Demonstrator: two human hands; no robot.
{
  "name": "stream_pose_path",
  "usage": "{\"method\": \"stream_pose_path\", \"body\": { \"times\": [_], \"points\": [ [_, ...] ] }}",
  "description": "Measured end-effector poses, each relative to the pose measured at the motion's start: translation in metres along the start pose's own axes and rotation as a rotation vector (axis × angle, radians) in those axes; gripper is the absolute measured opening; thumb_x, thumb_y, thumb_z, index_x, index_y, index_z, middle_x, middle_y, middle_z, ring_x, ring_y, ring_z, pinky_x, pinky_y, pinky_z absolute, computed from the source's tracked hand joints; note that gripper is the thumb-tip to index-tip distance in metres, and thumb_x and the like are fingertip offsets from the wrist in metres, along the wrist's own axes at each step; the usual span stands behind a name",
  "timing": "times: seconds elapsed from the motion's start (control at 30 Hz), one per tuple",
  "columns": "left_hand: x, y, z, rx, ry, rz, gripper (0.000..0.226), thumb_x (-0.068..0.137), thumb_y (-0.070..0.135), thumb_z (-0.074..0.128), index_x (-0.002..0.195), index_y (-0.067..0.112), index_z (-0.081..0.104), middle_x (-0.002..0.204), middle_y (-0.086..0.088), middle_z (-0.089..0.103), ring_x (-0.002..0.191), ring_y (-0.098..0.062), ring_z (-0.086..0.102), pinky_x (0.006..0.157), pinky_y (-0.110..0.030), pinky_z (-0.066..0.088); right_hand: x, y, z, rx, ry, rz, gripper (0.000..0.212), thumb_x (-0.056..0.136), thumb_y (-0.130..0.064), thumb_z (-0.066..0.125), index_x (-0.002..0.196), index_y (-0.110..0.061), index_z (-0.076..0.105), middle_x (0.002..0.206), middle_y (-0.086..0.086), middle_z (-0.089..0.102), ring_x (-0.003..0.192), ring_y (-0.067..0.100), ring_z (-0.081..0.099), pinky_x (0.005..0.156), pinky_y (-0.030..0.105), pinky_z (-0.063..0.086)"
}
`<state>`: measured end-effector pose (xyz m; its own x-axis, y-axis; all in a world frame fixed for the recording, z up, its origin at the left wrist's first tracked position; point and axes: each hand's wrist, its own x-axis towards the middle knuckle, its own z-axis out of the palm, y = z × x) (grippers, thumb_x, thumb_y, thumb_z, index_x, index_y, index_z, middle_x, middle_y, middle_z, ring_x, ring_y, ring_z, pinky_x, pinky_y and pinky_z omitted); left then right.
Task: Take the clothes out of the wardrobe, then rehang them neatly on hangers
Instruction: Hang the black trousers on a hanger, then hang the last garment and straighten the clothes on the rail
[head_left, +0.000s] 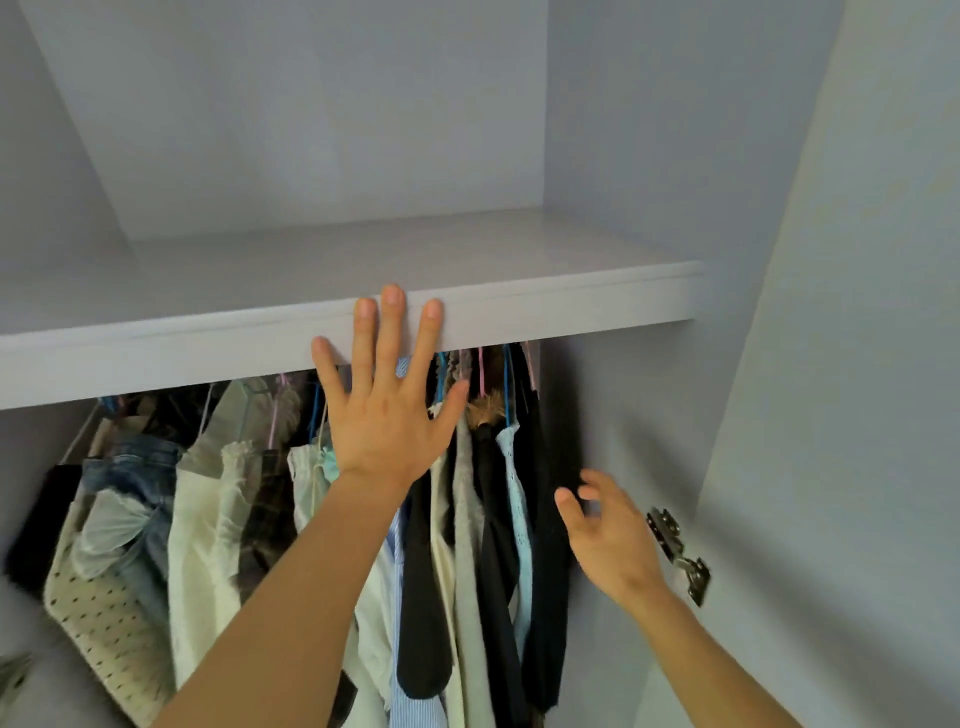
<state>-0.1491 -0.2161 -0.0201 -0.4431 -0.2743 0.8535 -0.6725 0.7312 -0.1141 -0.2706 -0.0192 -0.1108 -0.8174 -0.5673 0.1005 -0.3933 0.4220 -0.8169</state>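
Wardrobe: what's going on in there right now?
A person reaches into the wardrobe with both hands. The left hand is spread flat, fingertips over the front edge of the shelf. The right hand is open beside the black garment at the right end of the row, gripping nothing. The clothes hang on hangers under the shelf; neither hand holds one.

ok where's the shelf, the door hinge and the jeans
shelf (571, 301): head view, on its front edge, right part
door hinge (664, 526): head view, on its upper metal plate
jeans (135, 470): head view, on the denim near the top
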Motion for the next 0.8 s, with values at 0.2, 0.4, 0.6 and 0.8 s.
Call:
{"method": "stream_pose_path", "body": {
  "times": [0.2, 0.4, 0.6, 0.8],
  "points": [
    [-0.006, 0.033, -0.069, -0.1, -0.411, -0.128, 0.085, 0.098, 0.055, 0.041, 0.159, 0.026, -0.011, 0.165, -0.006, -0.021, 0.152, -0.029, -0.019, 0.118, -0.066, -0.003, -0.157, 0.007, -0.055, 0.235, -0.006, 0.069, 0.025, 0.097, -0.043, 0.056, 0.121, -0.041, 0.05, 0.112, -0.02, 0.064, 0.096, -0.013, 0.058, 0.078, 0.006, 0.046],
    [-0.135, 0.096, -0.148, -0.303, -0.951, -0.015, 0.067, 0.098, 0.063, 0.028, 0.158, 0.036, 0.015, 0.165, 0.002, 0.017, 0.154, -0.025, -0.007, 0.122, -0.055, 0.002, -0.298, 0.051, -0.102, 0.172, 0.097, 0.088, 0.03, 0.095, -0.039, 0.06, 0.124, -0.045, 0.055, 0.119, -0.026, 0.062, 0.113, -0.003, 0.055, 0.091, 0.024, 0.049],
    [-0.293, 0.179, -0.246, -0.487, -1.224, 0.289, 0.059, 0.098, 0.063, 0.032, 0.153, 0.043, 0.025, 0.165, 0.011, 0.016, 0.154, -0.015, -0.002, 0.124, -0.047, 0.004, -0.454, 0.109, -0.16, -0.086, 0.281, 0.216, 0.034, 0.097, -0.053, 0.044, 0.126, -0.044, 0.06, 0.133, -0.022, 0.055, 0.124, 0.006, 0.048, 0.098, 0.017, 0.035],
    [-0.358, 0.286, -0.332, -0.721, -1.259, 0.668, 0.056, 0.099, 0.06, 0.038, 0.152, 0.043, 0.03, 0.163, 0.012, 0.021, 0.153, -0.013, 0.003, 0.124, -0.042, 0.006, -0.625, 0.156, -0.216, -0.35, 0.414, 0.581, 0.041, 0.096, -0.05, 0.041, 0.133, -0.041, 0.057, 0.15, -0.015, 0.041, 0.139, 0.015, 0.037, 0.112, 0.027, 0.028]
  ]
}}
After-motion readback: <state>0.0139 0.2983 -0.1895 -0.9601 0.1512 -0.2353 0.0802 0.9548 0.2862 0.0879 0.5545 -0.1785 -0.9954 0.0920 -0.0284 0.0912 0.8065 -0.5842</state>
